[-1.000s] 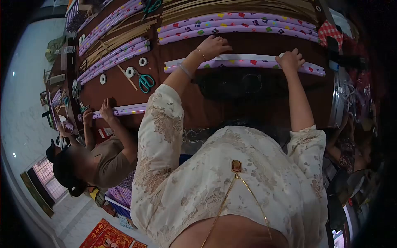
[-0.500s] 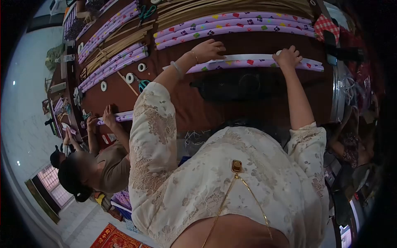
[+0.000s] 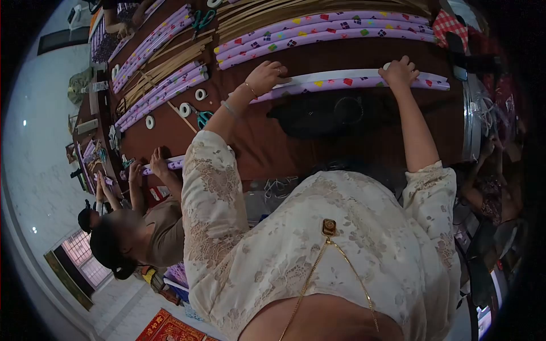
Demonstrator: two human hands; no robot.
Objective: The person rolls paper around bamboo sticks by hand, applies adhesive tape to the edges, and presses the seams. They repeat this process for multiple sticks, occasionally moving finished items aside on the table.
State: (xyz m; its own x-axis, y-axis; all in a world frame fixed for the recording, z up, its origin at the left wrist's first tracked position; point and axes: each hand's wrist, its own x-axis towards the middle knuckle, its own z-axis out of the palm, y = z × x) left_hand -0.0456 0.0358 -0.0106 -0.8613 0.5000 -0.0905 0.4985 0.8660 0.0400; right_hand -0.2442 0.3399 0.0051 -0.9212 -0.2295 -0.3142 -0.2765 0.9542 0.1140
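A long lilac wrapping-paper roll point(image 3: 324, 85) with a coloured pattern lies across the brown table in front of me, a white strip point(image 3: 341, 74) running along its far side. My left hand point(image 3: 266, 78) is closed at the left part of this paper, its fingertips at the end of the white strip. Toward the right end, my right hand point(image 3: 400, 74) presses on the paper with curled fingers. A small white round thing point(image 3: 387, 66), which looks like a tape roll, shows at its finger side. The undersides of both hands are hidden.
Finished-looking lilac rolls point(image 3: 324, 38) and brown strips point(image 3: 261, 20) lie beyond. A black bag-like object point(image 3: 315, 116) sits nearer me. Tape rolls point(image 3: 185, 109) and scissors point(image 3: 203, 118) are at left, near a co-worker's hands point(image 3: 160, 163). A phone point(image 3: 455, 48) lies at right.
My left hand has moved left along the paper, and more of the white strip shows between my hands. The right hand stays near the right end. The whole view has shifted slightly.
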